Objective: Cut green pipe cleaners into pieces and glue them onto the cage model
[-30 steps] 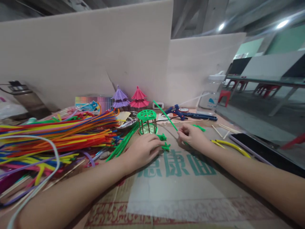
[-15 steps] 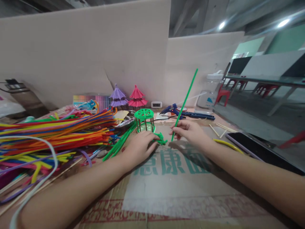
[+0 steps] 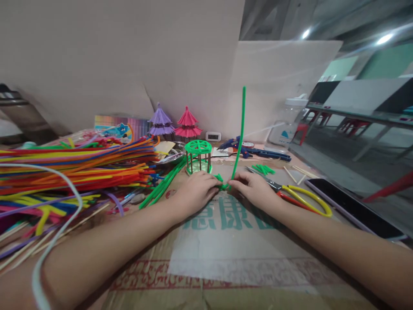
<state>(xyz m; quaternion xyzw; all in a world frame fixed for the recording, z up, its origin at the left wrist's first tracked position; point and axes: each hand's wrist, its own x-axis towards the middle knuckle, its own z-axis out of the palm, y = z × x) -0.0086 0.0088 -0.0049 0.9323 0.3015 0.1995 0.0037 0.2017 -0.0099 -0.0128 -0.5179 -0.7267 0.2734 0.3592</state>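
My right hand (image 3: 253,189) pinches a long green pipe cleaner (image 3: 241,133) near its lower end. The stem stands almost upright, with a slight bend. My left hand (image 3: 201,191) is closed on a small twisted green pipe cleaner piece (image 3: 222,182), which my fingers partly hide. Both hands' fingertips nearly meet at this piece, low over the cardboard. Just behind my left hand stands a small round frame (image 3: 198,147) with a green spoked top and brown posts. Scissors (image 3: 298,200) with yellow and red handles lie beside my right wrist, and short green cuttings (image 3: 263,169) lie behind that hand.
Bundles of colourful pipe cleaners (image 3: 77,172) fill the left side. Purple (image 3: 159,122) and pink (image 3: 187,122) umbrella-like roofs stand at the back. A blue glue gun (image 3: 237,147), a clear jug (image 3: 285,125) and a phone (image 3: 351,206) are on the right.
My right hand has moved left, bringing the green pipe cleaner against the twisted piece in my left hand. The stem is more upright and bends slightly. The scissors and green cuttings have come into sight.
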